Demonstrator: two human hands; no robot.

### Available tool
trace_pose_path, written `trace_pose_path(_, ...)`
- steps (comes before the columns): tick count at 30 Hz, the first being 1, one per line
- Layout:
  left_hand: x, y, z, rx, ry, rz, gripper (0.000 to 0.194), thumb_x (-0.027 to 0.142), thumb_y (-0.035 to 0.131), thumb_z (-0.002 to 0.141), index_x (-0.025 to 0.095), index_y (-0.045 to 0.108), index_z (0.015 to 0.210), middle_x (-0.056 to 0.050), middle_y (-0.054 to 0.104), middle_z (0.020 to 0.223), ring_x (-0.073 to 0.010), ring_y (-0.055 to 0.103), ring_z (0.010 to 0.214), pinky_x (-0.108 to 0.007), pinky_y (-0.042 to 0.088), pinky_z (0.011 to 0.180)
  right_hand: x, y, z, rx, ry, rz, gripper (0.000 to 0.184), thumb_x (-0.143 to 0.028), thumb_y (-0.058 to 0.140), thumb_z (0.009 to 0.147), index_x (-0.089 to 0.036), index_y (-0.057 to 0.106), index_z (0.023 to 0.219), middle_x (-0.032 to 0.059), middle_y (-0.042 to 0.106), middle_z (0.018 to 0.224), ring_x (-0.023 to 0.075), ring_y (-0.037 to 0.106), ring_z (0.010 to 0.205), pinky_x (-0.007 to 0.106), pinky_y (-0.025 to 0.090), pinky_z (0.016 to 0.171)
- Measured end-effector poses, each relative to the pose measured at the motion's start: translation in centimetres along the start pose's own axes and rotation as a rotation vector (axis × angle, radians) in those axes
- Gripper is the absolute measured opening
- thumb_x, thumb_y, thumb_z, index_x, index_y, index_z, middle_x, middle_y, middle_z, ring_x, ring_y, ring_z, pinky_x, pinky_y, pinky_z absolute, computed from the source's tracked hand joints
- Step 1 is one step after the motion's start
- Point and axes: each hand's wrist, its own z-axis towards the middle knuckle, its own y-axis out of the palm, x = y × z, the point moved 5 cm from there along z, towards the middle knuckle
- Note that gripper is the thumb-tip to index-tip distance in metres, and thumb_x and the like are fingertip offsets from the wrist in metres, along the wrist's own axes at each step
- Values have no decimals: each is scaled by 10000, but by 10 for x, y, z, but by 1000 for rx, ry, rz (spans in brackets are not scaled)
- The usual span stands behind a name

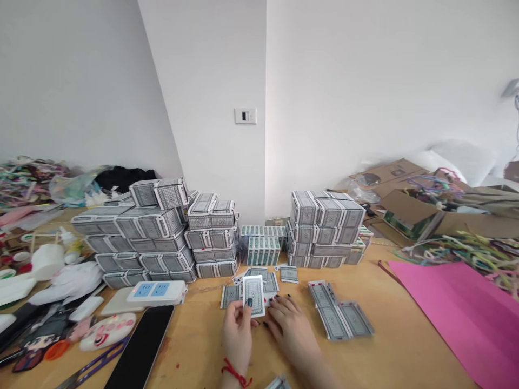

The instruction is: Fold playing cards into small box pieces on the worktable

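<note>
My left hand [237,336] grips a deck of playing cards [253,295] upright, its green patterned back facing me, thumb on its lower left edge. My right hand [290,324] lies flat on the wooden table [405,346] just right of the deck, fingers spread over loose cards [259,283] scattered there. A flattened card box [338,316] lies to the right of my right hand. Further loose cards [289,274] rest behind.
Stacks of boxed card decks rise at the back left [154,232] and back right [324,227]. A power strip [156,292], a dark phone [141,348] and clutter fill the left. Pink paper [458,313] and cardboard boxes [409,210] lie right.
</note>
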Motion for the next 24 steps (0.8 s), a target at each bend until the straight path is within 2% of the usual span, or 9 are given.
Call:
trace_pose_path(1,1,0,0,-2,1,-1,432,571,591,565,167,505,690,-3,597,558,-142,545,426,-269,452,451,0,-2,0,36,6,5,250,-233,409,830,-233,613,974,30,632,1025,208,483,1056,376,308,962)
trace_pose_path(3,4,1,-1,-7,3,-7,438,573,597,559,165,509,691,-4,597,557,-142,544,432,-265,451,450,-1,-3,-1,76,8,10,257,-234,420,821,-227,592,1013,37,610,1067,220,453,1093,378,334,946)
trace_pose_path(7,6,2,-3,-20,-8,-1,448,581,594,556,162,517,694,-8,597,569,-144,547,449,-265,452,459,-1,0,-2,29,-10,-8,415,-300,480,784,-191,468,1184,63,475,1252,262,343,1195,421,308,971)
trace_pose_path(10,6,2,-3,-20,-15,4,437,573,596,557,163,518,686,4,581,544,-147,548,451,-262,448,457,-1,-1,-1,32,-3,-13,271,-256,405,830,-216,592,1023,51,600,1098,234,458,1100,413,323,956)
trace_pose_path(12,5,2,-3,-18,-15,-2,429,562,604,555,163,521,687,11,574,530,-150,554,453,-258,445,451,1,-4,-1,79,26,-5,260,-229,385,837,-225,619,950,43,634,1022,217,492,1054,386,355,928)
trace_pose_path(14,5,2,-3,-22,-14,-8,423,555,608,557,162,523,688,15,567,516,-151,555,452,-255,444,447,4,-4,-1,115,64,-9,281,-257,433,812,-206,572,1051,61,578,1125,238,437,1118,382,364,921)
trace_pose_path(17,6,4,-3,-40,-13,-12,417,551,606,564,160,524,684,11,572,519,-144,546,443,-254,447,448,10,2,-2,88,85,-29,454,-326,492,770,-176,459,1198,80,441,1278,280,318,1209,428,310,961)
trace_pose_path(20,8,4,-3,-46,-4,-4,416,553,606,564,159,526,671,9,573,518,-139,537,433,-258,449,451,13,5,-1,47,95,-18,350,-282,475,785,-200,536,1119,60,521,1205,260,386,1164,401,328,948)
trace_pose_path(24,10,5,-4,-40,-7,7,418,559,602,559,162,527,663,15,559,501,-148,537,440,-259,444,446,11,-2,0,101,77,2,206,-213,475,793,-224,625,933,44,622,1033,220,501,1019,324,396,858)
